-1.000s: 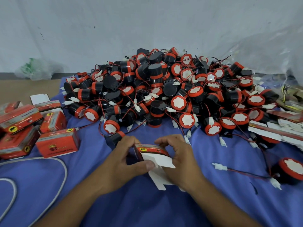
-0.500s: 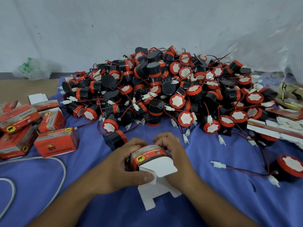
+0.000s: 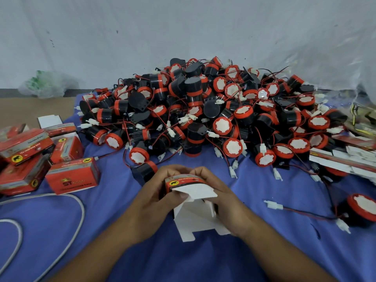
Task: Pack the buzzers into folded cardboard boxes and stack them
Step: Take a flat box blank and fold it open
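Both hands hold a red cardboard box [image 3: 184, 181] with white inner flaps open toward me, low in the middle of the view. My left hand [image 3: 151, 202] grips its left side, thumb pressing a white flap. My right hand [image 3: 220, 197] wraps its right side. A big heap of black-and-red buzzers [image 3: 213, 110] with red wires and white plugs lies on the blue cloth behind. One black buzzer [image 3: 145, 171] sits just beyond my left hand. Closed red boxes [image 3: 72, 178] lie in a loose pile at the left.
Flat unfolded box blanks [image 3: 341, 159] lie at the right. A lone buzzer [image 3: 360, 208] with its wire and plug rests at the right edge. A white cable [image 3: 79, 212] loops across the blue cloth [image 3: 264, 251] at the lower left. A plastic bag [image 3: 46, 84] sits by the wall.
The box has been turned and raised between my hands, its open end and white flaps now facing me more. Both hands stayed on it.
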Motion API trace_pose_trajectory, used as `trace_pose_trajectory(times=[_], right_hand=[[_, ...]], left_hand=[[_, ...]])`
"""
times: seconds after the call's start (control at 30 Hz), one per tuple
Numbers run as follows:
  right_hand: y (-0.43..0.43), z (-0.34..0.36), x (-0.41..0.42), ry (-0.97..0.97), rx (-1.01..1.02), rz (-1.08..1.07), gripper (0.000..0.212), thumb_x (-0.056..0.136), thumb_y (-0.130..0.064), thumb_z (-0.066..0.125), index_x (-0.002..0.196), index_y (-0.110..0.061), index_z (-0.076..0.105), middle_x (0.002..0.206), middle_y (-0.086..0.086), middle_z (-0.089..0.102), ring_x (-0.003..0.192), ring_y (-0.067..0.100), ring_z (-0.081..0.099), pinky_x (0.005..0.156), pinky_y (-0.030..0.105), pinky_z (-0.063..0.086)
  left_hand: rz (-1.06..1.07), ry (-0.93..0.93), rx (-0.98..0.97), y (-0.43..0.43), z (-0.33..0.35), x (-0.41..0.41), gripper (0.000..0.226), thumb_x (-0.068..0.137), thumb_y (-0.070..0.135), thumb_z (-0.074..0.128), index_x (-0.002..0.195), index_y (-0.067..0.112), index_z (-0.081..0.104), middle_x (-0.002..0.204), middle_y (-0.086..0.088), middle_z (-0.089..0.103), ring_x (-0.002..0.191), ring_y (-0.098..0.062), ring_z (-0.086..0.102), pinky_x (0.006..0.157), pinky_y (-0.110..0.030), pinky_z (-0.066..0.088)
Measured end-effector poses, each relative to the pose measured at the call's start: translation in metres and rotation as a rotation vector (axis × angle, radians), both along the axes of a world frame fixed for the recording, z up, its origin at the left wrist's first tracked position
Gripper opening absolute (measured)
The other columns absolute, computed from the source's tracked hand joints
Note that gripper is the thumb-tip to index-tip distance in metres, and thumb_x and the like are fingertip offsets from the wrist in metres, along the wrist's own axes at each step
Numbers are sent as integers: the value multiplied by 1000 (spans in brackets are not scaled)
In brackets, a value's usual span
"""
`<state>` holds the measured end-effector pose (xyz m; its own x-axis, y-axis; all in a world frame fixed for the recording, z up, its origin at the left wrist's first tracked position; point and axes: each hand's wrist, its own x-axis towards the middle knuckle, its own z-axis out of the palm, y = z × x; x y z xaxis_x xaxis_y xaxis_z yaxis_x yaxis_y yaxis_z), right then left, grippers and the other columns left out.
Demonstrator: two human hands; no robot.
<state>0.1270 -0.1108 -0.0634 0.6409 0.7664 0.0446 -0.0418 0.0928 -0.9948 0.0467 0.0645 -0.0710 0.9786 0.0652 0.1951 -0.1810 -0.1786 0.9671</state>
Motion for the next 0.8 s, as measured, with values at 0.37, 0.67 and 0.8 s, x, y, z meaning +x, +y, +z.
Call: trace_pose_trajectory(times=[0.37,0.67,0.8], right_hand=[[15,-4,-6,-521,-221,-513,24,79,-18,80,79,-33,62,109,-15,58,100,2,58,79,13,44],[11,-5,5,-136,-161,-364,22,87,-3,70,99,-22,66,121,-4,63,111,21,61,90,40,54],[9,-3,0,-54,-82,-270,26,85,-10,57,105,-26,63,110,2,68,98,26,65,78,39,54]], left_hand=[[116,29,-2,-3,3,0,52,76,51,54,125,33,60,132,19,58,124,-12,56,102,-51,46],[97,-145,257,-14,14,-5,43,91,59,43,134,57,49,151,34,32,146,5,20,113,-27,26],[123,-172,214,-15,14,-6,33,92,47,44,120,51,60,139,28,49,139,-1,38,105,-40,40]])
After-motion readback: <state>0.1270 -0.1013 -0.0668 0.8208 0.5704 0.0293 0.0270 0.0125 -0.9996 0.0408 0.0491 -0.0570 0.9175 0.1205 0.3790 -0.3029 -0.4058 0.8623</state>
